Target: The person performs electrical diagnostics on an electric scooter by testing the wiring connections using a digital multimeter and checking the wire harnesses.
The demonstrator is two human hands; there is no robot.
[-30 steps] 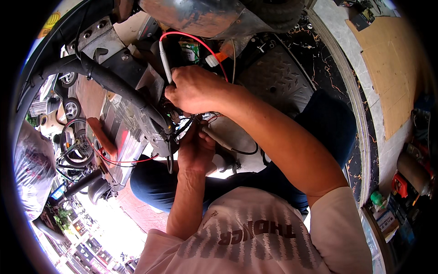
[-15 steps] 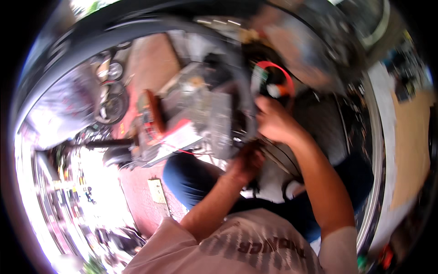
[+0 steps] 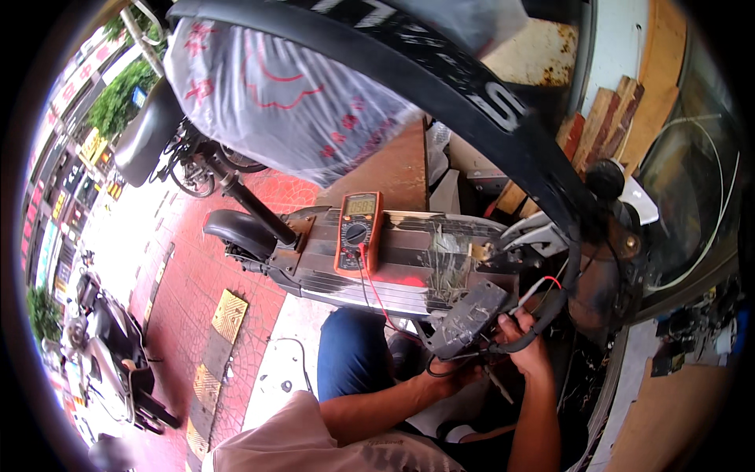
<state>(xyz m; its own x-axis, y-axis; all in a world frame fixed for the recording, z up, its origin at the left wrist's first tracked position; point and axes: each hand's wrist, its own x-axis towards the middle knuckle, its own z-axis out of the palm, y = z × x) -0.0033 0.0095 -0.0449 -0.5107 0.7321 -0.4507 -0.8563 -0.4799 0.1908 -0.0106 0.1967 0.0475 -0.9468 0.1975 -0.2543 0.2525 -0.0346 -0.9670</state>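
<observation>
Two hands on a live-looking tangle of wires

Both hands work low at the rear end of the scooter deck point(image 3: 393, 259), which lies on its side across the person's knees. The left hand point(image 3: 448, 376) is closed under a grey controller box point(image 3: 465, 318), propping it up; the right hand point(image 3: 528, 350) is curled around a bundle of black cable point(image 3: 543, 315), with thin red and white leads beside it. An orange multimeter point(image 3: 358, 232) rests loose on the deck, its red lead trailing down. A tug on that lead could drag the meter off. Bare wire ends might touch and short, I'd guess. The box looks dull, ribbed, tilted.
</observation>
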